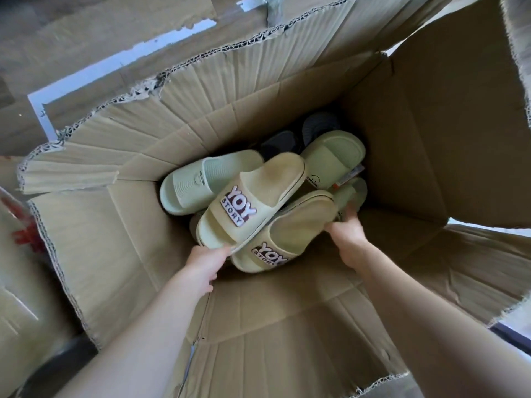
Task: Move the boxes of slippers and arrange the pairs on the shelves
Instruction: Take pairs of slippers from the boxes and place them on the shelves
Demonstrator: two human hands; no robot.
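Deep, torn box point(431, 124): left hand point(201, 268) grips top slipper point(258, 202), right hand point(349, 234) grips lower slipper point(298, 225); flat cardboard point(86, 38) behind.

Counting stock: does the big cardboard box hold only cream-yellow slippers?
No: dark grey ribbed slippers lie at the back, beyond pale green foam slippers.

slippers point(250, 202) piled in box point(120, 254), hands point(201, 268) inside

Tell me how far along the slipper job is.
Done: the cardboard box stands open. In hand: the left hand grips one cream YOY STORY slipper, the right hand its mate. Left: green slippers and dark slippers lie in the box; no shelf shows.
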